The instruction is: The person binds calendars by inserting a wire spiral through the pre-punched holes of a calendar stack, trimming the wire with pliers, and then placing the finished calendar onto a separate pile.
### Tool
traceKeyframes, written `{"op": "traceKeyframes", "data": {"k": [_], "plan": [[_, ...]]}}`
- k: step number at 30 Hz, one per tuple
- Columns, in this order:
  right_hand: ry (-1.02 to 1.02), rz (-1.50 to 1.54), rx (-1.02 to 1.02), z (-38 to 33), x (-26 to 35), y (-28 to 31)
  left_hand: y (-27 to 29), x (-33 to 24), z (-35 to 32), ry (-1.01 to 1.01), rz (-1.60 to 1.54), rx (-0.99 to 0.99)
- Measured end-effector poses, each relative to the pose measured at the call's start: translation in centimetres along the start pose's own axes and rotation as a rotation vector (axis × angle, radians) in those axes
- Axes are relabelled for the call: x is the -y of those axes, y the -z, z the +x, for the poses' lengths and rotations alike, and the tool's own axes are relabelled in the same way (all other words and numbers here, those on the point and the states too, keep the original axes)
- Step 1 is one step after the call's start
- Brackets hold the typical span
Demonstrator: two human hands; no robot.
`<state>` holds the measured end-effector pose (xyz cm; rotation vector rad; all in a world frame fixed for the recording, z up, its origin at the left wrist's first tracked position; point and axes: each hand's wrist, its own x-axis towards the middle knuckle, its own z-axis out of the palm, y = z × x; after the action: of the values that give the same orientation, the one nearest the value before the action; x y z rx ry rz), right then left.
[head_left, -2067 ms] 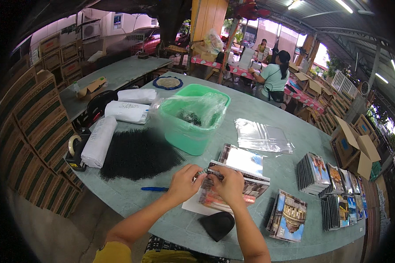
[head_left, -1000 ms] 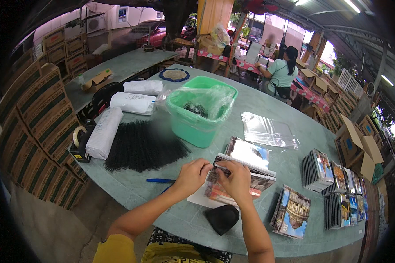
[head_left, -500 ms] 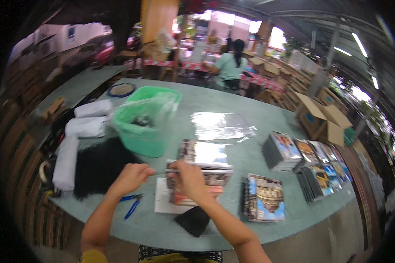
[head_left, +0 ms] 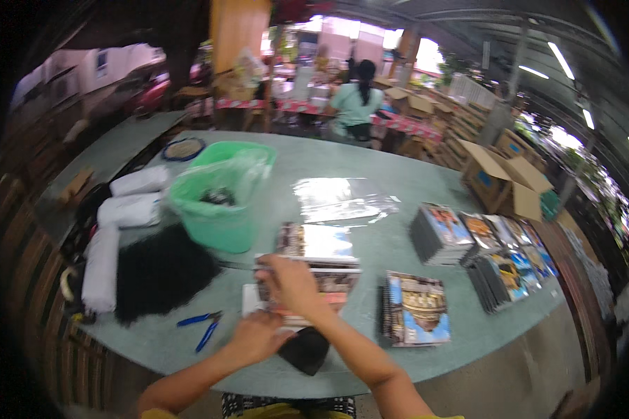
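Note:
A picture booklet (head_left: pixel 334 298) lies open-edged on a white board (head_left: pixel 250 297) in front of me. My right hand (head_left: pixel 290 283) is closed over its far left part, fingers curled at the edge. At its near left corner my left hand (head_left: pixel 258 334) holds on with fingers and thumb; its fingertips are partly blurred. A thin dark strand (head_left: pixel 236 265) sticks out left of my right fingers. Just beyond lies a stack of glossy booklets (head_left: pixel 318 241). A black pad (head_left: pixel 306 351) sits at the near side, beside my right forearm.
Left are blue cutters (head_left: pixel 206 327), a black bristly heap (head_left: pixel 162 274), white rolls (head_left: pixel 99 269) and a green bin (head_left: pixel 220 234). Clear plastic sleeves (head_left: pixel 342 197) lie beyond. Spiral-bound booklets (head_left: pixel 417 311), wrapped stacks (head_left: pixel 446 234) and a carton (head_left: pixel 500 181) stand right. A person (head_left: pixel 356 105) works behind.
My left hand has moved from beside the booklet's far left edge down to its near left corner. My right hand stays on the booklet. The view has shifted slightly.

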<state>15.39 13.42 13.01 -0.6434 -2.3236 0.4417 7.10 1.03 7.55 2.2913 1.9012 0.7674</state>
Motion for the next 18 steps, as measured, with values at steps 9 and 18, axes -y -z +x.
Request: {"op": "traceKeyframes", "data": {"k": [9,18], "plan": [[-0.003,-0.214,-0.106,-3.2,-3.3,3.9,2.8,-1.9,0.8,0.224,-0.367,-0.259],[0.011,-0.160,-0.119,-3.4,-2.2,4.4,5.3,0.8,2.1,-0.007,0.025,-0.640]]}}
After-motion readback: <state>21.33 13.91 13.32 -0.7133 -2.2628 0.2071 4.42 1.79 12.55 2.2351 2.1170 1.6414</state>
